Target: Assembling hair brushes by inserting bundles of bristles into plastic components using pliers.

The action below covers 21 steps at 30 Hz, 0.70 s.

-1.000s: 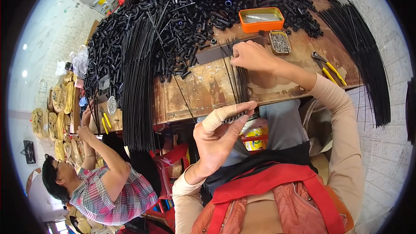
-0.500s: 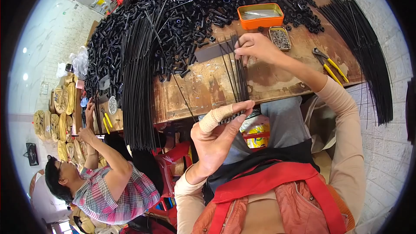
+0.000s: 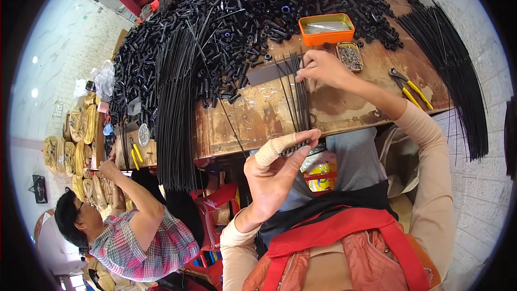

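My left hand [image 3: 272, 175] is closed round the near ends of a small bunch of thin black rods [image 3: 303, 99], just in front of the table edge. A beige wrap covers its index finger. The rods slope away over the wooden table, some spread apart on the left side. At their far ends my right hand [image 3: 326, 70] has its fingers pinched together against the bunch; what sits between the fingertips is hidden. Under the rods' far part lies a flat dark grey strip [image 3: 263, 75]. One loose rod [image 3: 231, 124] rests to the left of the bunch.
A heap of black tubular parts [image 3: 231, 32] covers the table's back. Large rod bundles hang over the edge at left [image 3: 177, 113] and right [image 3: 452, 64]. An orange box [image 3: 327, 37], a tray of small metal pieces [image 3: 350, 56] and yellow-handled pliers [image 3: 412, 89] lie right. A co-worker [image 3: 140, 231] sits left.
The whole view has shifted slightly. My right hand has moved a little toward me along the rods' far ends, while my left keeps its grip. A person at the back shows more fully.
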Available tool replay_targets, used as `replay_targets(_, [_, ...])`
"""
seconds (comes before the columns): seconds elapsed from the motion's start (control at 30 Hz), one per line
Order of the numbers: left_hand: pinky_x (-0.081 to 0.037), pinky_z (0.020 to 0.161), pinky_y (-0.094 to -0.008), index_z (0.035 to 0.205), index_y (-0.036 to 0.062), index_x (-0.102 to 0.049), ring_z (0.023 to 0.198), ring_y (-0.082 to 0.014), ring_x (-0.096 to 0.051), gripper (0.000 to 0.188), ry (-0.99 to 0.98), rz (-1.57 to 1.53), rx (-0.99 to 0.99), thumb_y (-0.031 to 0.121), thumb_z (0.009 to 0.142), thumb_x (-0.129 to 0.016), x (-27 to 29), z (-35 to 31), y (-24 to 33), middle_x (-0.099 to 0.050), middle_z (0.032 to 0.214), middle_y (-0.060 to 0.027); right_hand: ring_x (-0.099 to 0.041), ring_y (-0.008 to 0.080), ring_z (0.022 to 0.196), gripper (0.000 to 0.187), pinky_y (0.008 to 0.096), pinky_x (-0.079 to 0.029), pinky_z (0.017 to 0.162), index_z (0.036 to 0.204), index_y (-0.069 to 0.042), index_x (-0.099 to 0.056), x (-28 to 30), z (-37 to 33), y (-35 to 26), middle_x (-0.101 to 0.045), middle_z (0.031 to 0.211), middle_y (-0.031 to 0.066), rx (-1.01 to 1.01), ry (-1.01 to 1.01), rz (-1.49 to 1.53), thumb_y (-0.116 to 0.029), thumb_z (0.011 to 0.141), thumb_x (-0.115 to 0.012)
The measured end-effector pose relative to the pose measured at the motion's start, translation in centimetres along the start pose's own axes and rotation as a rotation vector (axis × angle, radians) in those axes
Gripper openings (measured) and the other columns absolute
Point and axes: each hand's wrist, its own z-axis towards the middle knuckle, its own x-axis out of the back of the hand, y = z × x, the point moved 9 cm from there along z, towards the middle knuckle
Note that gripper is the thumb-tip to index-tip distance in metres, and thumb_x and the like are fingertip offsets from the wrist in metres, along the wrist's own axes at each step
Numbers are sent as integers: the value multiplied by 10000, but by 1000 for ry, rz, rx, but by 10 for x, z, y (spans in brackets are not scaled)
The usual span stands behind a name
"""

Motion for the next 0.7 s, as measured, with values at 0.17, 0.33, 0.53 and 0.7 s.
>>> replay_targets(0.17, [-513, 975, -449, 1118, -97, -603, 1068, -300, -631, 233, -16, -19, 13, -132, 895, -545, -2, 0, 0, -654, 1105, -217, -669, 185, 591, 182, 287, -521, 492, 900, 13, -504, 14, -12, 6, -709, 888, 154, -47, 79, 51, -117, 867, -627])
replay_targets(0.33, [-498, 946, -302, 1151, -82, -621, 1038, -176, -631, 259, 2, -64, 8, -112, 898, -572, 2, -1, -1, -670, 1121, -154, -690, 200, 600, 231, 297, -508, 538, 860, 35, -526, 4, -10, -17, -709, 833, 154, -20, 73, -122, -153, 828, -656])
replay_targets(0.53, [-513, 975, -428, 1120, -86, -605, 1076, -283, -628, 232, -7, -23, 4, -124, 900, -545, -2, 0, 2, -659, 1107, -204, -667, 181, 578, 222, 291, -509, 517, 868, 26, -531, 6, -5, -6, -700, 803, 129, 4, 75, -92, -145, 829, -669])
replay_targets(0.7, [-515, 973, -416, 1116, -73, -613, 1071, -275, -631, 232, -1, -19, -1, -122, 900, -546, 1, -2, 1, -660, 1106, -202, -646, 160, 561, 193, 262, -482, 481, 890, 6, -530, 11, -13, 0, -706, 830, 122, -58, 101, -15, -121, 842, -667])
